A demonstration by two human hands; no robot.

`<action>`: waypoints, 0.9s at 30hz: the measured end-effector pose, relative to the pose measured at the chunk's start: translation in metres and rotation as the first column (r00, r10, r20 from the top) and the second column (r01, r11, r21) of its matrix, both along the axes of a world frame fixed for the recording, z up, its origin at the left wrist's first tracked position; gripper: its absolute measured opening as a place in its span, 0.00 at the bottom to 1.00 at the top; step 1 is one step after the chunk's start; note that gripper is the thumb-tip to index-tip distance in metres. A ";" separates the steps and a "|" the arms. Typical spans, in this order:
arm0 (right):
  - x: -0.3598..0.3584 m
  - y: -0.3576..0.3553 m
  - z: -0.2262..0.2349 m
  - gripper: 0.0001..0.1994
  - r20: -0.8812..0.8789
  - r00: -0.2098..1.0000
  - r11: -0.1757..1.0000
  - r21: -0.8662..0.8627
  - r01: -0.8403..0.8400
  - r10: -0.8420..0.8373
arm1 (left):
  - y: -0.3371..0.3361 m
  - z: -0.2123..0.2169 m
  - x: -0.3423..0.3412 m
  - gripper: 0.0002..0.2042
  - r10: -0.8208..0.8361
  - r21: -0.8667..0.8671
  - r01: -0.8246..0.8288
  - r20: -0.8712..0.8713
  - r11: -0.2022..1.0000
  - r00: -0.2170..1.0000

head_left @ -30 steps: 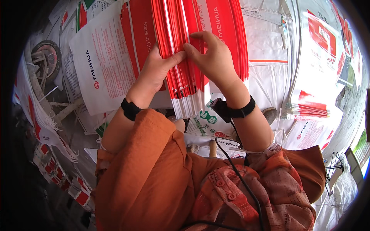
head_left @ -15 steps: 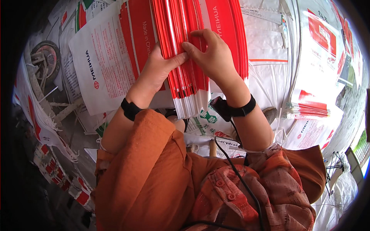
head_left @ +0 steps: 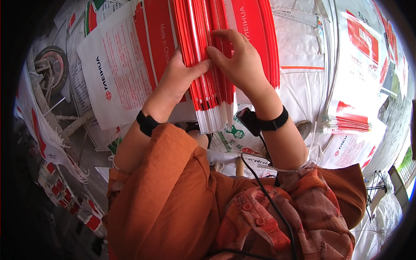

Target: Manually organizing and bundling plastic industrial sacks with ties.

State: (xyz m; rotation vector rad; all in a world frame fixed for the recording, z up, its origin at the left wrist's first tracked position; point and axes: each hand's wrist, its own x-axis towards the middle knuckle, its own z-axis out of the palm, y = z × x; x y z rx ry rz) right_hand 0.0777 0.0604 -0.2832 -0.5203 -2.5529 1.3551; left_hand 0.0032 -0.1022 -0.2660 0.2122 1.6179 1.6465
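1. As we look down, the bundle of red-and-white sacks (head_left: 204, 97) is at the far middle, its layered edges toward us and its white ends nearest.
2. Our left hand (head_left: 174, 80) rests along its left side, thumb across the edges; its other fingers are mostly hidden, so we cannot tell how tightly they close.
3. Our right hand (head_left: 243, 65) is at the edges farther right, thumb and forefinger apart in a curve, their tips by the layers.
4. We judge each sack light, limp and hardly fragile, the bundle heavier and stiffer.
5. The printed sack face (head_left: 119, 71) spreading to the left looks smooth, so layers probably slip over one another.
6. The surest hold seems to be across many edges, thumb opposing fingers.
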 end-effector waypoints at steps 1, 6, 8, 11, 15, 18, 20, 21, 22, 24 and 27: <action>0.001 0.001 -0.002 0.22 0.000 1.000 1.000 0.000 0.000 0.000 | 0.000 0.000 0.000 0.21 -0.005 -0.004 0.005 0.000 1.000 1.000; 0.005 0.009 -0.001 0.19 -0.013 0.997 0.979 -0.187 0.078 -0.082 | -0.002 0.000 0.000 0.22 0.011 -0.010 -0.010 0.030 1.000 0.999; 0.004 0.007 -0.002 0.19 0.006 0.999 0.990 -0.135 0.037 -0.037 | -0.002 0.000 0.000 0.22 0.015 0.009 -0.016 0.029 1.000 0.999; 0.000 0.002 0.009 0.18 0.030 0.999 0.998 -0.064 -0.009 0.011 | -0.004 -0.003 -0.001 0.22 0.021 0.007 -0.022 0.044 1.000 0.999; -0.001 0.001 0.010 0.18 0.026 0.999 1.000 -0.016 -0.021 0.021 | -0.004 -0.003 -0.001 0.21 0.004 -0.006 -0.004 0.034 1.000 0.999; 0.003 0.004 -0.003 0.18 -0.049 0.994 0.995 -0.035 0.093 -0.095 | -0.003 -0.001 -0.001 0.20 0.001 -0.021 -0.001 0.031 1.000 1.000; 0.006 0.006 -0.003 0.18 -0.055 0.994 0.990 -0.107 0.088 -0.094 | -0.002 0.000 -0.001 0.21 -0.003 -0.032 0.004 0.034 0.999 0.999; 0.006 0.006 -0.001 0.18 -0.062 0.994 0.981 -0.179 0.080 -0.092 | 0.000 0.001 -0.001 0.21 -0.010 -0.018 0.010 0.011 1.000 1.000; 0.006 0.007 0.001 0.18 -0.062 0.994 0.981 -0.179 0.080 -0.092 | 0.001 0.001 0.000 0.21 -0.017 -0.004 0.017 -0.013 1.000 1.000; 0.004 0.008 0.006 0.17 0.033 0.999 0.997 -0.070 -0.032 0.034 | 0.000 -0.001 0.000 0.21 -0.019 0.005 0.019 -0.003 1.000 1.000; 0.003 0.003 0.012 0.18 0.002 1.000 0.998 -0.065 -0.002 0.002 | -0.002 -0.001 0.000 0.22 -0.024 0.020 0.024 0.009 1.000 1.000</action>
